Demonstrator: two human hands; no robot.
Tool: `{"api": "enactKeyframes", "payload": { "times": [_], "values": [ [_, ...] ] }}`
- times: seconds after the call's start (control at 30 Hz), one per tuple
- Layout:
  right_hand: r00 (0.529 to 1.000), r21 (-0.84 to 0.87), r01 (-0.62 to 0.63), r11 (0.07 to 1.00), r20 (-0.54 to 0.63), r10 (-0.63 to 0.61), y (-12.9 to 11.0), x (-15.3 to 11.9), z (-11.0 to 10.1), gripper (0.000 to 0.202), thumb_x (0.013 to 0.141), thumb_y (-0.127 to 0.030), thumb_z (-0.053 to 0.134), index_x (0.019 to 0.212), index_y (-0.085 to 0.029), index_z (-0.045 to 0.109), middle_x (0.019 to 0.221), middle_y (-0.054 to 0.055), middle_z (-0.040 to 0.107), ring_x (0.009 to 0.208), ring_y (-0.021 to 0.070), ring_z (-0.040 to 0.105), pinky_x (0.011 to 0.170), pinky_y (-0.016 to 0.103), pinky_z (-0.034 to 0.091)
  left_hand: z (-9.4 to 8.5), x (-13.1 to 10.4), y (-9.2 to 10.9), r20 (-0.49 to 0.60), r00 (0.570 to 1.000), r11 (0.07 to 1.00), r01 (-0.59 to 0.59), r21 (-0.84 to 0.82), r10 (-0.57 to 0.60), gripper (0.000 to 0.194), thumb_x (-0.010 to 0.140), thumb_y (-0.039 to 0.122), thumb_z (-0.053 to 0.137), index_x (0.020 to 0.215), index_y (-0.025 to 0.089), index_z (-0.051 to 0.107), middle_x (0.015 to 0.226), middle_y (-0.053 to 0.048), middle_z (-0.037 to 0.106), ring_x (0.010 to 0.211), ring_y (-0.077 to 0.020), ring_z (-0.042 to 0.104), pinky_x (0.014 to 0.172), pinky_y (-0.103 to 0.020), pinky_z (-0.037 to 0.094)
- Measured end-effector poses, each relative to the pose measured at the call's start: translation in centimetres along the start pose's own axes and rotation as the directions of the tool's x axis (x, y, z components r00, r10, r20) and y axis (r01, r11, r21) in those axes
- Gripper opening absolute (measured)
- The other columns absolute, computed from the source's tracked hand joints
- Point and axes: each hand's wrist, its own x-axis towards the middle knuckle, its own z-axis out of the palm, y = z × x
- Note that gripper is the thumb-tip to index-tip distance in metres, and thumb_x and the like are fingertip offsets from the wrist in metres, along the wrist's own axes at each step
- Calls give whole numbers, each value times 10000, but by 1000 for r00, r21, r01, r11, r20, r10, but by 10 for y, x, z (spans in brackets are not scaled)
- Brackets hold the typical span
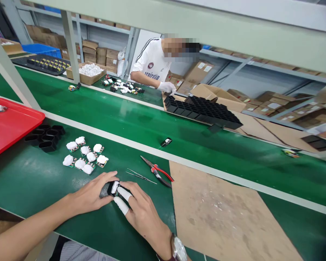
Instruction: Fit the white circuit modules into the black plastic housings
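Observation:
My left hand [93, 192] is wrapped round a black plastic housing [105, 190], its open end facing right. White finger covers sit on two fingers of my right hand [141, 208], which pinches a small circuit board with a white lump [115, 187] at the mouth of the housing. Whether the board is partly inside is hard to tell. Beyond my left hand lie several similar boards with white lumps [84, 150] on the green bench. Several black housings [47, 145] stand grouped at the left, beside a red tray [13, 123].
Tweezers [141, 176] and red-handled pliers [159, 172] lie beyond my right hand, beside a cardboard sheet [222, 214]. A green belt [130, 119] carries a black part [166, 141]. Across it, a person [152, 65] reaches to black housings [203, 108].

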Motion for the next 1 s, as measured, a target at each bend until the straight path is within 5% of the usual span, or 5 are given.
{"api": "enactKeyframes", "payload": {
  "times": [0.37,0.6,1.0],
  "values": [
    [995,-9,-96,995,37,96,7,-15,13,225,946,-16,503,1009,-217,582,1316,127,672,1124,294,683,785,418,641,6,-1,-2,-7,997,995,-81,52,82,682,1022,261,656,1590,315,282,1386,-113,608,1241,-265,659,1051,-433,591],
    [993,5,-108,994,-37,108,5,-6,12,206,912,-28,538,942,-231,518,1161,112,677,965,252,665,680,359,579,8,-1,-1,-27,998,995,-51,83,53,706,990,295,699,1566,296,291,1258,-107,659,1078,-263,701,894,-397,639],
    [995,82,-54,995,93,46,16,-10,1,244,987,-209,639,1213,-220,546,1259,122,669,1139,229,632,879,353,607,16,-13,-26,-97,989,980,-95,177,114,585,1016,339,611,1563,314,404,1332,-77,719,1178,-279,736,931,-365,658]
  ]
}}
